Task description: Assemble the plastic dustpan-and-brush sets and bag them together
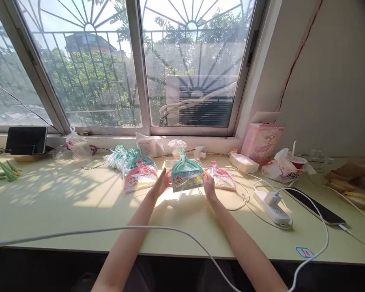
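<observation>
A green mini dustpan with a brush, in clear wrap with a printed label, is held upright above the table between my hands. My right hand pinches its right edge, thumb in front. At its left edge is my left hand, thumb raised, with the other fingers partly hidden around the side. A pink dustpan set lies to the left of my left hand. Another pink dustpan set lies just behind my right hand. Several wrapped green dustpans are heaped at the back left.
A white power strip with a plug, a phone and loose cables lie on the right. A white cable crosses in front of my forearms. A pink box stands by the wall, a black tablet at far left.
</observation>
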A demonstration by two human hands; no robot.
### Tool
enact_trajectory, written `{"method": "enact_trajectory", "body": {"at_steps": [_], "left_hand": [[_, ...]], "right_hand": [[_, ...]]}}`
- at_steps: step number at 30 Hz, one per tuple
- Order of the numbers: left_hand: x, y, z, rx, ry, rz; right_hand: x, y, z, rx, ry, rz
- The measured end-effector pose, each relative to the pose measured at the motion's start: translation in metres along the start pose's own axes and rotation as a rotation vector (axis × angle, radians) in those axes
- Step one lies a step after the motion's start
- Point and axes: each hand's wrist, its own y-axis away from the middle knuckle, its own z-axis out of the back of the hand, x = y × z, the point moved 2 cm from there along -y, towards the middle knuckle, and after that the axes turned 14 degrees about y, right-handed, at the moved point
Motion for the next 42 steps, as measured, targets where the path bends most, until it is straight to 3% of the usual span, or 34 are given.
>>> {"method": "enact_trajectory", "body": {"at_steps": [3, 6, 10, 14, 16, 19, 23, 25, 30, 36, 42], "left_hand": [[0.009, 0.002, 0.004, -0.122, -0.092, -0.003], [0.016, 0.000, 0.007, -0.269, -0.119, -0.053], [0.013, -0.001, 0.010, -0.396, -0.098, -0.106], [0.006, -0.001, 0.010, -0.411, -0.052, -0.193], [0.003, -0.001, 0.011, -0.441, -0.026, -0.219], [0.001, 0.000, 0.013, -0.469, 0.033, -0.233], [0.005, 0.000, 0.010, -0.376, 0.070, -0.182], [0.007, 0.001, 0.006, -0.310, 0.058, -0.142], [0.007, 0.001, 0.005, -0.212, 0.038, -0.098], [0.009, 0.003, 0.010, -0.236, 0.054, -0.019], [0.012, 0.002, 0.008, -0.212, 0.012, -0.009]], "right_hand": [[-0.001, 0.002, 0.008, -0.069, 0.215, 0.056], [0.008, 0.004, 0.015, -0.114, 0.491, 0.264], [0.023, 0.014, 0.010, 0.079, 0.724, 0.593], [0.027, 0.025, -0.003, 0.266, 0.736, 0.711], [0.025, 0.029, -0.008, 0.272, 0.712, 0.659], [0.017, 0.027, -0.013, 0.246, 0.558, 0.419], [0.006, 0.021, -0.016, 0.273, 0.114, -0.025], [0.004, 0.018, -0.016, 0.260, -0.120, -0.151], [0.008, 0.013, -0.013, 0.211, -0.412, -0.247], [0.019, 0.017, -0.012, 0.317, -0.515, -0.229], [0.014, 0.020, -0.012, 0.239, -0.477, -0.255]]}}
